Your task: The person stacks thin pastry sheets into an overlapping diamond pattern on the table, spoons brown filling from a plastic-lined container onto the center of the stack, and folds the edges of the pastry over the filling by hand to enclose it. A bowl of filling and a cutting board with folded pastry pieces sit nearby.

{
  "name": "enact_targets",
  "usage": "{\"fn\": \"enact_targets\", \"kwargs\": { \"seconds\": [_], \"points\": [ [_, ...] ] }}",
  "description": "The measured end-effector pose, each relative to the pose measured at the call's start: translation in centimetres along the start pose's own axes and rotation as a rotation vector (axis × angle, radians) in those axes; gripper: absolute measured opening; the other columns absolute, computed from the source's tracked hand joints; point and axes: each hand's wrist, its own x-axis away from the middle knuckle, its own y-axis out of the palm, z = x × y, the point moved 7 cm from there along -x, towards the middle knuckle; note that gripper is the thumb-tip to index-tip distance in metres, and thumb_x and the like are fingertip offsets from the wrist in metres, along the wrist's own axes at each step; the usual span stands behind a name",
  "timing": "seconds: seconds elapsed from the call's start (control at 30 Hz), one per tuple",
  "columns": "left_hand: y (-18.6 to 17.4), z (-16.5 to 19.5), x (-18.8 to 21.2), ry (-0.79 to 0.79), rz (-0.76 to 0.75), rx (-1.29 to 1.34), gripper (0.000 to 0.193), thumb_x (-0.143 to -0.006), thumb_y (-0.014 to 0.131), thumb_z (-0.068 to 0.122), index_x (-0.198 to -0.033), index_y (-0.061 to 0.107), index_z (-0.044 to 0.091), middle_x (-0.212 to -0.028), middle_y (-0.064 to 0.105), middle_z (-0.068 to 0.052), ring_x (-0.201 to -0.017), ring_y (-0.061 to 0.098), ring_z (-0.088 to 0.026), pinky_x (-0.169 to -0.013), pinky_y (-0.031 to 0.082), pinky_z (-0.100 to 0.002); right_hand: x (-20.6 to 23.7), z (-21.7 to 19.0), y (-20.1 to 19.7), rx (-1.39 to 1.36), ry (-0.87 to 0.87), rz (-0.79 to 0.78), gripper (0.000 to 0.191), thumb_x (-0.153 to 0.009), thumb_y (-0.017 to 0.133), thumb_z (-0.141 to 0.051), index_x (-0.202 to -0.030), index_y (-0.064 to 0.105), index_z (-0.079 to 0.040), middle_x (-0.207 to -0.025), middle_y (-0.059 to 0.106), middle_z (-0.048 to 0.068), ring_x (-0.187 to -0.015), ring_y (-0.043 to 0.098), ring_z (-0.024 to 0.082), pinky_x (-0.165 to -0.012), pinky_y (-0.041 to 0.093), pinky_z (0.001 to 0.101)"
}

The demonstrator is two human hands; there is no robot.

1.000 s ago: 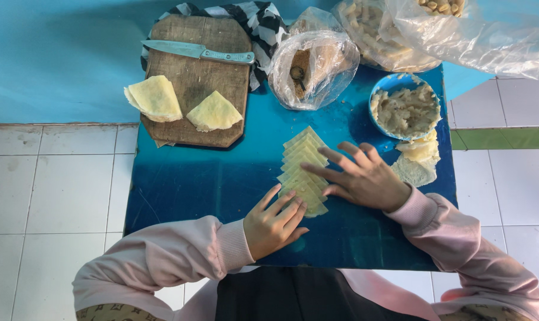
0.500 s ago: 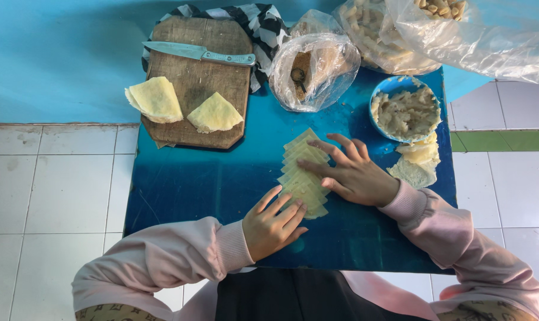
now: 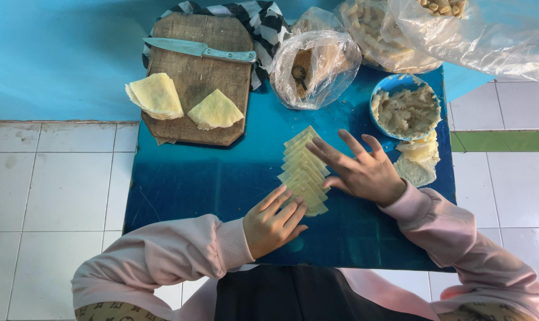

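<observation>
A row of overlapping pale yellow dough wrappers [image 3: 305,169] lies fanned out on the blue table [image 3: 198,184]. My left hand [image 3: 274,221] rests flat at the near end of the row, fingertips on the lowest wrapper. My right hand [image 3: 360,169] lies with fingers spread, touching the right side of the row. A blue bowl of beige filling [image 3: 406,108] stands beyond my right hand, with a small stack of wrappers [image 3: 419,159] just below it.
A wooden cutting board [image 3: 199,65] at the back left carries a knife [image 3: 199,50] and two folded stacks of wrappers [image 3: 156,95]. Clear plastic bags [image 3: 314,59] with food sit at the back. A checked cloth [image 3: 263,18] lies under the board. White floor tiles surround the table.
My right hand has slid a little up and to the right along the row of wrappers. My left hand has barely moved.
</observation>
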Motion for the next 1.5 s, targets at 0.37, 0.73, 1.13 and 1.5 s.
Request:
{"fn": "enact_targets", "kwargs": {
  "seconds": [0.37, 0.73, 1.13, 1.5],
  "points": [
    [0.6, 0.3, 0.4, 0.047, -0.036, -0.001, 0.046, -0.096, 0.072, 0.033, -0.120, 0.069, -0.005, -0.107, 0.067, -0.019, -0.108, 0.070, -0.036, -0.118, 0.041, -0.045, 1.7, -3.4, -0.5, -0.142, -0.107, 0.006, 0.064, -0.097, 0.025, -0.075, -0.154, 0.041, -0.050, -0.159, 0.039, -0.006, -0.136, 0.039, 0.025, -0.105, 0.038, 0.0460],
    [0.9, 0.0, 0.5, 0.032, 0.011, -0.013, 0.044, -0.094, 0.072, 0.033, -0.118, 0.070, -0.003, -0.109, 0.070, -0.019, -0.111, 0.070, -0.036, -0.118, 0.042, -0.044, -0.3, -0.6, 0.7, 0.063, -0.025, -0.015, 0.064, -0.098, 0.036, -0.072, -0.159, 0.033, -0.053, -0.165, 0.033, -0.006, -0.146, 0.034, 0.026, -0.110, 0.040, 0.0479],
    [1.2, -0.1, 0.5, 0.007, 0.029, 0.059, 0.038, -0.094, 0.073, 0.029, -0.116, 0.072, -0.002, -0.107, 0.071, -0.017, -0.108, 0.070, -0.034, -0.115, 0.045, -0.044, -2.4, 2.2, 1.6, -0.012, 0.051, -0.110, 0.065, -0.093, 0.050, -0.063, -0.155, 0.038, -0.048, -0.162, 0.037, -0.002, -0.139, 0.043, 0.029, -0.104, 0.046, 0.0496],
    [0.1, -0.1, 0.0, 0.019, 0.014, 0.039, 0.040, -0.095, 0.071, 0.030, -0.117, 0.071, -0.004, -0.108, 0.071, -0.018, -0.111, 0.068, -0.035, -0.112, 0.046, -0.044, 1.3, 8.4, -4.3, -0.211, 0.460, 0.025, 0.061, -0.085, 0.074, -0.058, -0.131, 0.070, -0.018, -0.149, 0.046, 0.005, -0.135, 0.042, 0.035, -0.108, 0.033, 0.0519]
  ]
}}
